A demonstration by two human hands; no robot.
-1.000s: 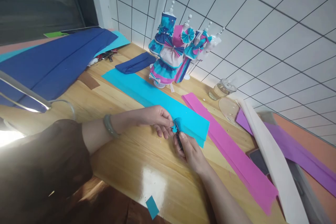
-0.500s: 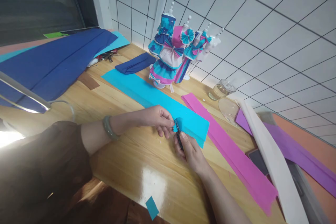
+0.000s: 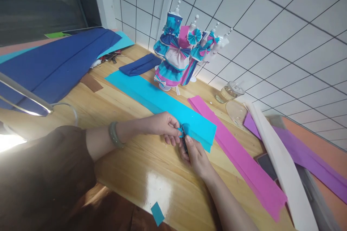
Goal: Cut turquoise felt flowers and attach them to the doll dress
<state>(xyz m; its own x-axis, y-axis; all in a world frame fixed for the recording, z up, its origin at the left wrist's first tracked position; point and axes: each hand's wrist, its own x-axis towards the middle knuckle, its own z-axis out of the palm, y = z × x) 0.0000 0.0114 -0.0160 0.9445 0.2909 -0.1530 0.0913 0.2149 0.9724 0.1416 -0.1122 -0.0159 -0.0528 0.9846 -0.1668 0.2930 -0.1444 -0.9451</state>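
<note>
Between finger and thumb, my left hand [image 3: 166,127] pinches a small blue piece of crepe paper [image 3: 180,130]. My right hand [image 3: 195,154] is closed around a pair of small dark scissors [image 3: 184,142], whose blades point up and away, right at that piece. Both hands are held close together over the near edge of a long turquoise paper strip [image 3: 162,97] lying on the table. The right fingers partly hide the scissor handles. Lying to the right is a folded pink paper strip [image 3: 235,151].
Small dress forms [image 3: 179,50] in paper dresses stand by the tiled wall. Behind the pink strip is a glass jar [image 3: 230,92]. Dark blue paper [image 3: 54,65] covers the left side; white [image 3: 282,162] and purple [image 3: 303,155] strips lie right. A teal scrap [image 3: 157,214] rests at the front edge.
My left hand has shifted slightly right, closer to the scissors, and its fingers are curled in more. The right hand has barely moved. The rest looks the same.
</note>
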